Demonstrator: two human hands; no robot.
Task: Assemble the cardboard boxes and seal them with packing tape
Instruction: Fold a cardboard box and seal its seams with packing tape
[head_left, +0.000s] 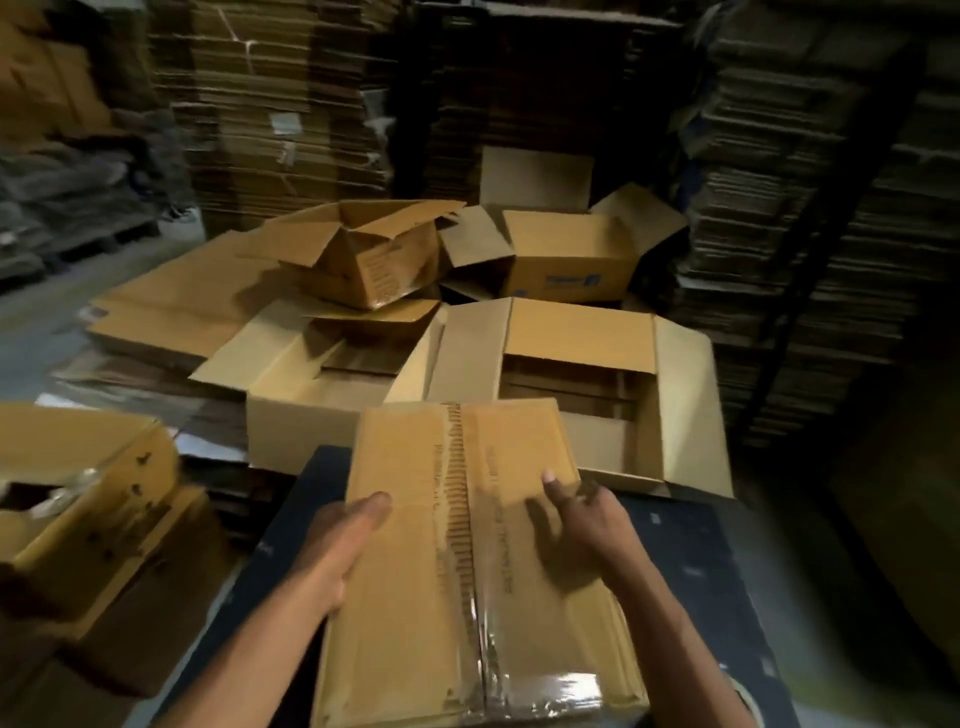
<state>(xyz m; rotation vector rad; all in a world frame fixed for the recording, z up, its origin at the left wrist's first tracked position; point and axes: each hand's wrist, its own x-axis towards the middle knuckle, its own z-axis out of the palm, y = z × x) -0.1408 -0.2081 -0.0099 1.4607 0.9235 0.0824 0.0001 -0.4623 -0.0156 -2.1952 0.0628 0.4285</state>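
A closed cardboard box (415, 597) lies on a dark work surface (691, 561) in front of me, its two top flaps meeting along a centre seam. Clear shiny tape (530, 680) covers the near part of the seam and the near edge; the far part shows bare corrugated edges. My left hand (343, 540) rests flat against the box's left side, fingers straight. My right hand (582, 514) lies on the right flap with fingers spread, blurred. No tape roll is visible.
Several open, assembled boxes (571, 364) sit just beyond the work surface, with more (374, 260) behind on flat cardboard sheets. A taped box (78, 467) stands at the left. Tall stacks of flattened cartons (275, 104) wall the background.
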